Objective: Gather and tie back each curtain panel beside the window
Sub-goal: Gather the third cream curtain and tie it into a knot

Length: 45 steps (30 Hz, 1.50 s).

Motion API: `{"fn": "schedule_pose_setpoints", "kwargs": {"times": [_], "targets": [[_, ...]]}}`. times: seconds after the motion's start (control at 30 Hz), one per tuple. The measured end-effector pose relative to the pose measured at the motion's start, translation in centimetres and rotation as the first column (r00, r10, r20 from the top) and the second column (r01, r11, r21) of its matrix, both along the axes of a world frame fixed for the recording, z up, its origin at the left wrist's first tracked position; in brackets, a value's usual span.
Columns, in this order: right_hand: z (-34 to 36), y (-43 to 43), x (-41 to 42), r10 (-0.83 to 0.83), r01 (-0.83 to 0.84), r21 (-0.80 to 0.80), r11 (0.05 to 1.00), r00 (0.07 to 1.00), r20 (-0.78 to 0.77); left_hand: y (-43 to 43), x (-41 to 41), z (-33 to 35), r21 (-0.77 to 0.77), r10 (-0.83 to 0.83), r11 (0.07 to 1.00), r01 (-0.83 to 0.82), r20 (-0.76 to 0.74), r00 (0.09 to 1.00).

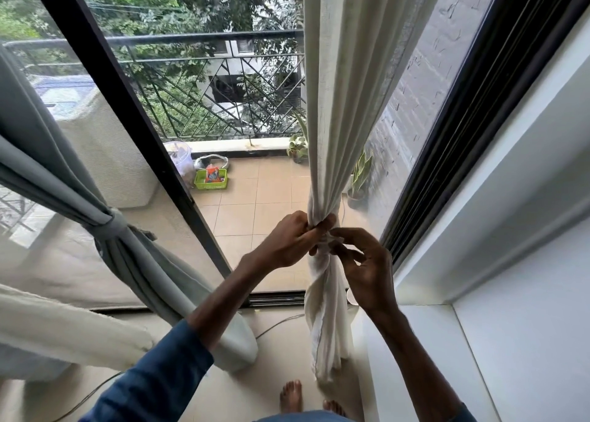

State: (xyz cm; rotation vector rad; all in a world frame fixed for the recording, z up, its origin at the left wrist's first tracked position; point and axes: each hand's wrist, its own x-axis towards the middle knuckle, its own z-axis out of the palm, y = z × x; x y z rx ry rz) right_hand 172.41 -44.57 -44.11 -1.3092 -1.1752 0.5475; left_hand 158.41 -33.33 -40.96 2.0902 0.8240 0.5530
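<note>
A cream curtain panel [338, 102] hangs in front of the glass door, bunched into a narrow waist at hand height and twisted below it. My left hand [290, 239] grips the bunched cloth at that waist. My right hand [364, 262] pinches a small fold of the same cream cloth just to the right of it, with the other fingers spread. To the left, a grey curtain panel [64, 179] is gathered and held by a grey tie-back band [111, 226].
A dark door frame post [127, 108] runs diagonally between the two panels. A white wall ledge [431, 357] stands at the right. Another pale cloth [64, 322] lies at the lower left. A thin cable [277, 322] crosses the floor, and bare feet [292, 396] stand below.
</note>
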Motion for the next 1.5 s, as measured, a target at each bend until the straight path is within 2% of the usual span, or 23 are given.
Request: {"fn": "schedule_pose_setpoints", "kwargs": {"times": [0.17, 0.33, 0.53, 0.63, 0.73, 0.87, 0.97, 1.17, 1.23, 1.33, 1.4, 1.5], "targets": [[-0.3, 0.2, 0.3, -0.065, 0.065, 0.015, 0.998, 0.997, -0.043, -0.3, 0.0, -0.3, 0.012, -0.048, 0.999, 0.048, 0.022, 0.999], [0.0, 0.3, 0.5, -0.111, 0.111, 0.029, 0.993, 0.994, 0.016, -0.2, 0.0, -0.3, 0.012, -0.07, 0.998, 0.07, 0.02, 0.997], [-0.6, 0.8, 0.7, -0.023, 0.017, -0.035, 0.999, 0.983, -0.185, 0.3, -0.9, -0.7, 0.047, -0.091, 0.994, 0.094, -0.065, 0.994], [-0.7, 1.0, 1.1, 0.028, -0.06, -0.085, 0.995, 0.943, -0.332, 0.8, -1.2, -1.8, 0.075, -0.058, 0.995, 0.069, -0.143, 0.988], [-0.5, 1.0, 1.6, 0.065, -0.125, -0.111, 0.986, 0.899, -0.433, 1.0, -1.5, -2.0, 0.047, -0.063, 0.996, 0.069, -0.129, 0.99], [-0.3, 1.5, 2.5, 0.119, -0.184, -0.142, 0.973, 0.919, -0.375, 1.8, -2.1, -1.0, -0.003, -0.046, 0.999, 0.046, -0.068, 0.997], [-0.5, 1.9, 2.7, 0.118, -0.191, -0.164, 0.968, 0.919, -0.376, 2.0, -2.1, -1.4, 0.059, -0.061, 0.996, 0.065, -0.063, 0.996], [-1.4, 2.0, 2.3, 0.115, -0.199, -0.207, 0.958, 0.926, -0.36, 2.7, -1.4, -1.6, 0.081, -0.086, 0.993, 0.09, -0.06, 0.995], [-1.5, 2.0, 2.5, 0.103, -0.189, -0.214, 0.958, 0.928, -0.358, 2.5, -1.2, -1.5, 0.119, -0.044, 0.991, 0.059, -0.123, 0.991], [-1.6, 2.1, 2.6, 0.085, -0.17, -0.217, 0.961, 0.931, -0.355, 2.9, -1.2, -1.6, 0.303, 0.075, 0.953, 0.012, -0.272, 0.959], [-1.8, 2.0, 2.6, 0.056, -0.146, -0.231, 0.962, 0.933, -0.357, 3.0, -1.6, -1.4, 0.369, 0.09, 0.929, -0.003, -0.221, 0.971], [-2.3, 1.6, 3.0, -0.001, -0.098, -0.264, 0.959, 0.937, -0.348, 3.1, -2.2, -1.5, 0.316, 0.157, 0.941, -0.119, -0.095, 0.983]]}}
